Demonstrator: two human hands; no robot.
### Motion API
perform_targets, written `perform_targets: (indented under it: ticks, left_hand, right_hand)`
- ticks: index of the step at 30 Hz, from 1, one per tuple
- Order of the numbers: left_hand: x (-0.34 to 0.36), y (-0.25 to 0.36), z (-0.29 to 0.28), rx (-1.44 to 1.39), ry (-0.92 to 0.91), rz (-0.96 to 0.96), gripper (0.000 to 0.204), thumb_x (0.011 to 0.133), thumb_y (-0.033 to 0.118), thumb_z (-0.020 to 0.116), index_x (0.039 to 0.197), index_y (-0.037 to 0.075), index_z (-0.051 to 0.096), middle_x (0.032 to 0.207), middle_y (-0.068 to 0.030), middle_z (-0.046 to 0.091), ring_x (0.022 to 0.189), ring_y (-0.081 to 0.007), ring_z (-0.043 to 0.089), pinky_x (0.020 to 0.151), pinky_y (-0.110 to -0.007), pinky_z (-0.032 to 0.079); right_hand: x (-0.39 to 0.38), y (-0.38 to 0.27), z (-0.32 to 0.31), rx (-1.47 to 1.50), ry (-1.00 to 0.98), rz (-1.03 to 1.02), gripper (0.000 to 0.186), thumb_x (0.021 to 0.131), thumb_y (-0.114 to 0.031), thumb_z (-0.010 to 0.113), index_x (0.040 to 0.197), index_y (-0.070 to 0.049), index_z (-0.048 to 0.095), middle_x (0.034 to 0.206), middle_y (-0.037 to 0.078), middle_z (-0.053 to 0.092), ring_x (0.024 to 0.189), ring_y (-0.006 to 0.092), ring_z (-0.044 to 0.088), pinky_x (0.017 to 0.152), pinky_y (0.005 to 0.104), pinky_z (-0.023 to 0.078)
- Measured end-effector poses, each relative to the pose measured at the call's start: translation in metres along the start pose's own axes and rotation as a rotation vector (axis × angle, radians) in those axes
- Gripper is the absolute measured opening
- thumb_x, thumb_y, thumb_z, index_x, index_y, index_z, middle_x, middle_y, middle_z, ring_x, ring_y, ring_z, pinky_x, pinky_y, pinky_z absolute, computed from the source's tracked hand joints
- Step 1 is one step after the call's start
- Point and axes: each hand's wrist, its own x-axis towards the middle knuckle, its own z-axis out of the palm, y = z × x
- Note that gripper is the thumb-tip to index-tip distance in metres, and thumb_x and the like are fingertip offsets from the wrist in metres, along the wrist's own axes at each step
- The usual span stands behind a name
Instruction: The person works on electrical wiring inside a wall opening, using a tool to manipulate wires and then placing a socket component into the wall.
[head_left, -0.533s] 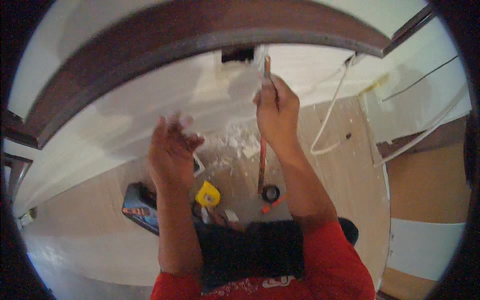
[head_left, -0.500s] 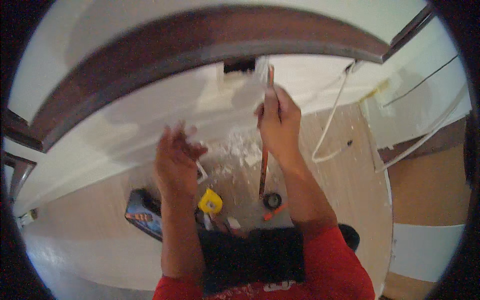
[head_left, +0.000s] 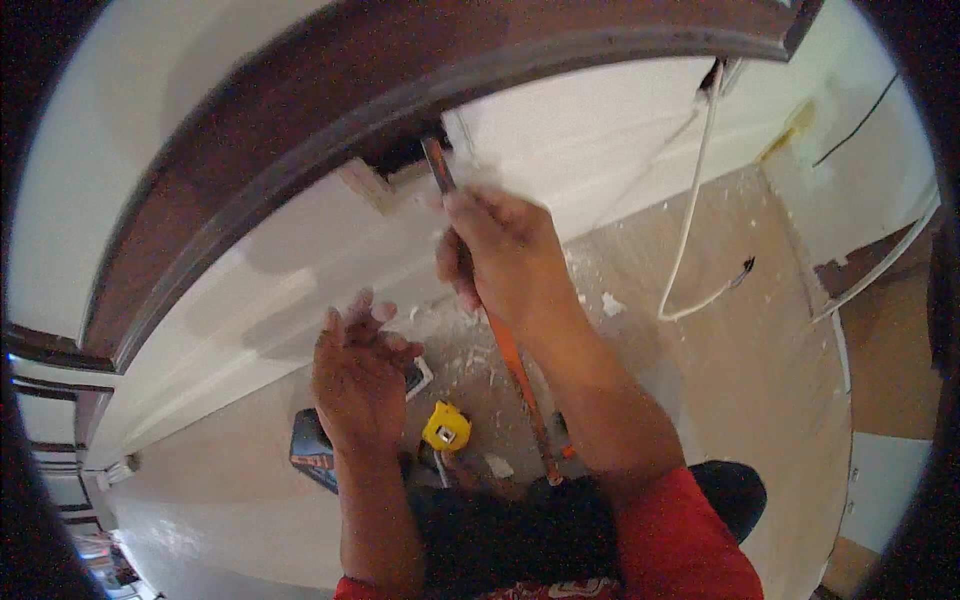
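Observation:
My right hand is closed round a long, narrow orange hacksaw blade. Its upper end reaches the right side of a dark rectangular hole in the pale wall, just under a brown wooden trim. The blade's lower end, with a small hole in it, hangs down towards my lap. My left hand is held in the air to the left, palm up, fingers apart, with nothing in it. Below it, close by, a yellow tape measure lies on the floor.
A white frame-shaped piece and a dark case lie near my left hand. White debris is scattered along the wall's foot. A white cable hangs from another wall opening at the right. Brown and white panels stand farther right.
The view has shifted, so the wall hole now appears farther left. My right hand still grips the blade, which now tilts more, its top leaning left. My left hand stays open.

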Motion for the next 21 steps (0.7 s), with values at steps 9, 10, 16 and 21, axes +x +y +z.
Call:
perform_targets:
  ticks: [9,10,16,21]
  left_hand:
    - [0.003,0.005,0.001,0.029,-0.002,-0.037,0.05,0.1,0.045,0.043,0.122,0.004,0.06,0.102,-0.0131,0.069,0.073,-0.0254,0.064,0.073,-0.047,0.054]
    - [0.003,0.005,0.001,0.026,0.008,-0.031,0.05,0.1,0.045,0.043,0.121,0.003,0.06,0.102,-0.0135,0.069,0.07,-0.0254,0.064,0.071,-0.046,0.055]
    - [0.003,0.007,-0.004,-0.064,-0.14,-0.032,0.045,0.101,0.038,0.045,0.121,0.0,0.06,0.108,-0.0161,0.069,0.082,-0.0255,0.071,0.077,-0.045,0.057]
    - [0.002,0.011,-0.006,-0.076,-0.163,-0.007,0.044,0.101,0.037,0.046,0.122,0.001,0.06,0.109,-0.0161,0.069,0.082,-0.0248,0.07,0.078,-0.045,0.058]
  right_hand:
    - [0.005,-0.036,-0.012,0.135,-0.043,-0.03,0.027,0.099,-0.024,0.053,0.103,0.0,0.066,0.058,0.001,0.051,0.042,0.0095,0.043,0.039,0.0253,0.033]
    - [0.004,-0.037,-0.01,0.141,-0.037,-0.029,0.029,0.099,-0.022,0.053,0.112,0.001,0.066,0.059,0.0,0.049,0.04,0.0088,0.04,0.036,0.0241,0.03]
    - [0.009,-0.048,-0.01,0.149,-0.045,0.002,0.024,0.099,-0.023,0.055,0.102,-0.004,0.07,0.059,0.001,0.053,0.045,0.0092,0.047,0.04,0.0247,0.037]
    - [0.01,-0.055,-0.009,0.051,-0.059,-0.001,0.025,0.1,-0.022,0.053,0.103,-0.003,0.069,0.062,0.001,0.055,0.045,0.0093,0.047,0.039,0.0253,0.036]
